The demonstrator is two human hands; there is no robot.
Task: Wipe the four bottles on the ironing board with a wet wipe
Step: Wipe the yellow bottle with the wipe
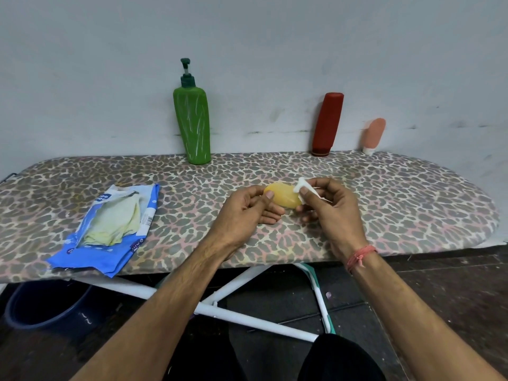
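My left hand (248,207) holds a small yellow bottle (283,198) just above the middle of the leopard-print ironing board (412,199). My right hand (328,206) pinches a bunched white wet wipe (302,186) against the bottle's right end. Against the wall at the board's far edge stand a tall green pump bottle (193,125), a red bottle (327,123) resting on its cap, and a small pink tube (373,136) on its white cap.
An open blue wet-wipe pack (110,226) lies on the board's left part. White crossed legs (220,303) run under the board. A dark blue bucket (46,306) sits on the floor at lower left. The wall rises directly behind the bottles.
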